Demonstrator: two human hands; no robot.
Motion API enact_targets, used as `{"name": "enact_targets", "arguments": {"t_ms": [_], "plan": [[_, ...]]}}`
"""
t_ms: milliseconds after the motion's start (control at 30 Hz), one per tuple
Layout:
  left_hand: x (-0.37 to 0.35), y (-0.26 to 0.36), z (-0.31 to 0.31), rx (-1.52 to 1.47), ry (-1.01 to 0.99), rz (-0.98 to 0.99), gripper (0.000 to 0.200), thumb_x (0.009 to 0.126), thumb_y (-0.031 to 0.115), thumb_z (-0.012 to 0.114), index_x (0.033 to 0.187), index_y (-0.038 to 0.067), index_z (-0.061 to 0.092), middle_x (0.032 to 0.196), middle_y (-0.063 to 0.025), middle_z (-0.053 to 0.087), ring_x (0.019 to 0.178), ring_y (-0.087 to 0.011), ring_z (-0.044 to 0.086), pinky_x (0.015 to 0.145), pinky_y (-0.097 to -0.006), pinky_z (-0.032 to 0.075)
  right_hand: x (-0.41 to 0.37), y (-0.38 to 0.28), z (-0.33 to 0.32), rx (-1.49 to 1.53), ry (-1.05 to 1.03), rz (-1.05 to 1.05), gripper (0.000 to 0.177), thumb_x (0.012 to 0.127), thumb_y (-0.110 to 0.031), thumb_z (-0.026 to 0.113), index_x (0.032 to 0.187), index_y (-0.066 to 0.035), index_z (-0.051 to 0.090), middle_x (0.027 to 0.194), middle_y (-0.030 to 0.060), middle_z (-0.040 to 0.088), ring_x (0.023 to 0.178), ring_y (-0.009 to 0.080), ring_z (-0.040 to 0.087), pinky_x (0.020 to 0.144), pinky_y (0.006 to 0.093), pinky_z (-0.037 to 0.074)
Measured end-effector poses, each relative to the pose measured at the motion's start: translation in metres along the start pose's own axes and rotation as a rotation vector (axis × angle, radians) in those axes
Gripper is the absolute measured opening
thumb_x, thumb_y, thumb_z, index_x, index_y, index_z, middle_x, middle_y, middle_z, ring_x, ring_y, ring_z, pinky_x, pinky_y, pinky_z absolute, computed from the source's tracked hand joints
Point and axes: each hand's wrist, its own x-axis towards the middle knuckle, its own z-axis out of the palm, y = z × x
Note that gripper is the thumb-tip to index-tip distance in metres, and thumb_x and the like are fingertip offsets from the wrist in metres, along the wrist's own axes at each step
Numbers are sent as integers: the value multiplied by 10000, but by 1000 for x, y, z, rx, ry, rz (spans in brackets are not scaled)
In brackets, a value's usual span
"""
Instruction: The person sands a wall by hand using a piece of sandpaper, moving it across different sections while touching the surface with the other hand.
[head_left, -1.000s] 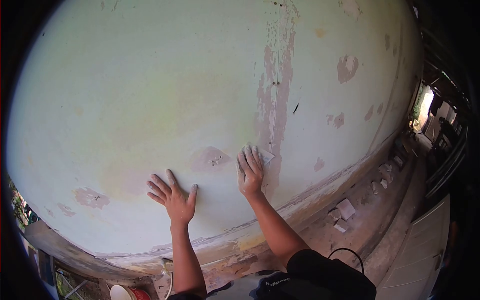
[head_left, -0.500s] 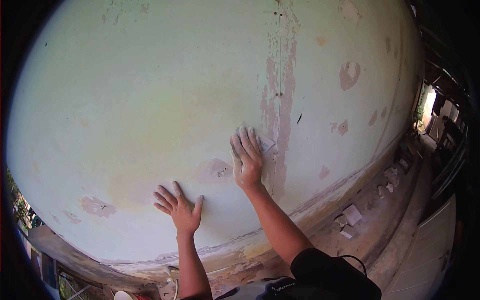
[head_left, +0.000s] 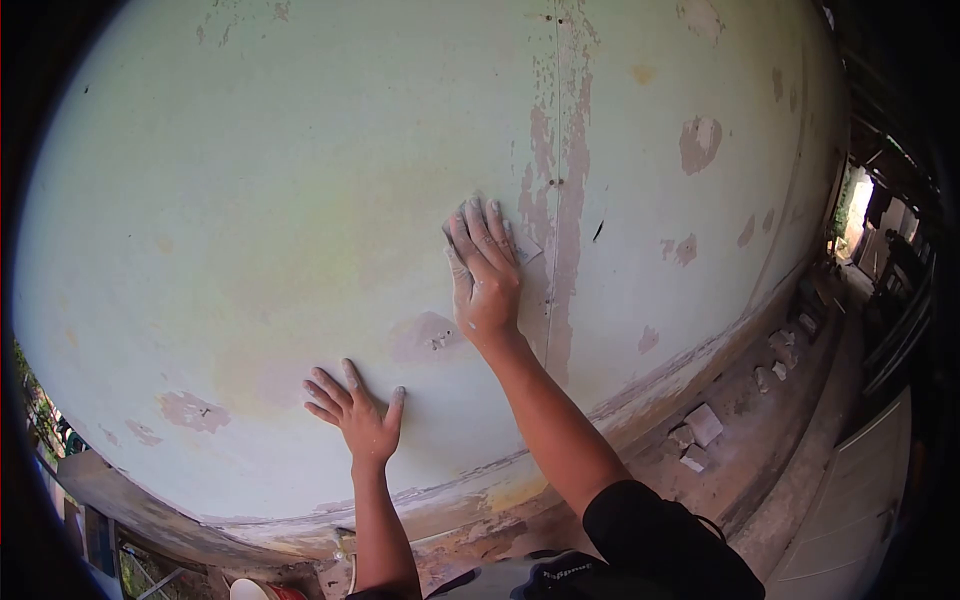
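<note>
Pale green paint, worn through in patches, covers the wall (head_left: 300, 160) in front of me. My left hand (head_left: 365, 420) rests flat against its lower part, fingers spread, holding nothing. Higher and to the right, my right hand (head_left: 487, 270) presses a sheet of sandpaper (head_left: 530, 248) to the wall. A pale corner of the sheet sticks out beside the fingers; the palm hides most of it. White dust coats the fingers of both hands. Just right of the sheet runs a vertical panel seam (head_left: 557, 120) with screw heads and bare greyish strips.
Broken pale slabs (head_left: 704, 425) lie on the ground at the wall's foot, lower right. A light panel (head_left: 845, 490) leans farther right. At the bottom left are a white round object (head_left: 246, 590) and a thin pipe or hose (head_left: 350, 570).
My right hand has slid up the wall, slightly left, with the sandpaper under it. My left hand stays in place on the wall.
</note>
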Motion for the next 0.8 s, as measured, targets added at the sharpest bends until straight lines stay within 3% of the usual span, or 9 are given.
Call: {"name": "enact_targets", "arguments": {"t_ms": [67, 100, 233, 300, 367, 500, 600, 700, 800], "plan": [[1, 1, 1, -3, 12, 4, 1093, 917, 570, 718, 1708, 73, 152, 1758, -290, -98, 1612, -475, -187, 1225, -684, -141, -2, 4, -1, -45, -47, -57, 382, 1004, -124, 652, 1371, -33, 707, 1484, 169, 635, 1444, 433, 521, 1196, 551, 377], [1, 2, 0, -8, 15, 1, 1092, 915, 567, 720, 1708, 74, 154, 1758, -290, -96, 1613, -475, -186, 1225, -684, -140, -23, 11, 1, -76, -45, -64, 482, 914, -23, 577, 1380, -59, 699, 1496, 152, 630, 1461, 390, 514, 1211, 525, 365], [0, 1, -1, -10, 0, -1, 1090, 913, 564, 725, 1709, 80, 160, 1758, -291, -94, 1612, -479, -183, 1227, -686, -134, -156, 32, -10, -177, -74, 35, 390, 948, -30, 569, 1297, -2, 741, 1411, 185, 682, 1414, 424, 559, 1200, 539, 386], [0, 1, -4, -38, -17, -12, 1056, 920, 586, 707, 1698, 76, 208, 1752, -310, -76, 1608, -495, -177, 1220, -693, -141, -170, 33, -14, -148, -47, 71, 348, 980, -39, 585, 1286, 39, 732, 1401, 218, 679, 1413, 456, 548, 1195, 558, 389], [2, 0, -5, -65, -36, -18, 1025, 928, 609, 689, 1687, 72, 257, 1746, -329, -58, 1603, -512, -171, 1212, -701, -149, -160, 34, -8, -122, 27, 115, 312, 1018, -50, 629, 1272, 113, 705, 1391, 272, 667, 1417, 505, 522, 1182, 555, 416], [-1, -2, -4, -47, -48, -15, 1012, 929, 608, 691, 1684, 78, 274, 1747, -329, -43, 1605, -510, -163, 1218, -699, -138, -24, 4, 2, -20, 144, 167, 331, 1044, -88, 612, 1328, 63, 692, 1433, 245, 648, 1432, 503, 501, 1183, 526, 423], [-2, -6, -4, -35, -42, -1, 1003, 933, 607, 688, 1682, 79, 280, 1747, -330, -33, 1607, -510, -157, 1221, -699, -131, 6, 2, -2, 14, 110, 94, 347, 1052, -97, 605, 1360, 43, 681, 1463, 241, 627, 1448, 486, 490, 1194, 525, 406], [-3, -4, -3, -31, -30, 2, 995, 937, 605, 684, 1680, 78, 285, 1746, -331, -29, 1608, -510, -153, 1222, -698, -128, -47, 17, -12, -41, -18, 20, 362, 1003, -59, 599, 1337, 36, 700, 1434, 229, 653, 1436, 458, 519, 1199, 529, 397], [-2, -5, -1, -8, -12, 24, 1019, 936, 601, 687, 1690, 77, 245, 1752, -315, -49, 1612, -494, -156, 1230, -686, -126, -168, 38, -15, -125, -41, 84, 358, 982, -46, 612, 1307, 72, 702, 1421, 240, 657, 1405, 460, 550, 1189, 538, 421]]}}
